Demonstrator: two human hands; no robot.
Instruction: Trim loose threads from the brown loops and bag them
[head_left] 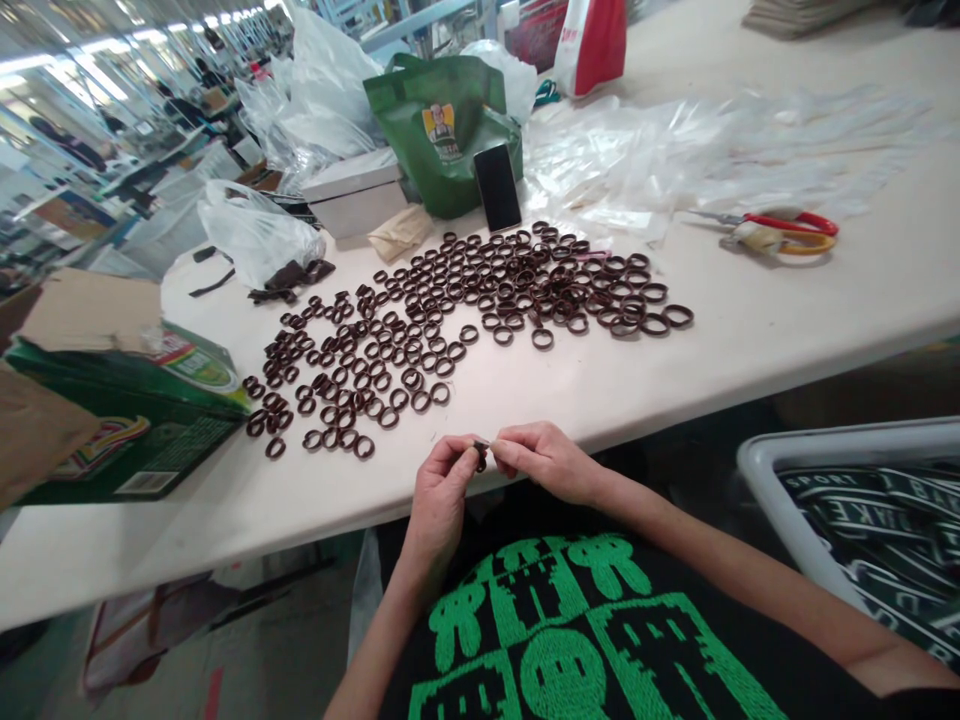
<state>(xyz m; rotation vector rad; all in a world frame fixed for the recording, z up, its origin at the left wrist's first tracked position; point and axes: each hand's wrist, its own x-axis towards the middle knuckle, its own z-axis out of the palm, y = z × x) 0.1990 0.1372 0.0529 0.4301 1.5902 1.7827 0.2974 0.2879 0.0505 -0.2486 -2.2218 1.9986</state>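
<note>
Both hands meet at the near edge of the white table (750, 340). My left hand (439, 495) pinches a small dark brown ring (480, 458) between thumb and fingers. My right hand (544, 458) pinches the same ring from the other side, fingers pressed together. Beyond them, several dark brown rings (465, 320) lie spread over the tabletop in a wide band from left to right.
A green carton (142, 420) with cardboard sits at the left. A black phone (497, 187) leans on a green bag (442, 120). Red-handled scissors (780, 230) and clear plastic bags (675, 150) lie at the right. A white bin (825, 450) stands beside my right arm.
</note>
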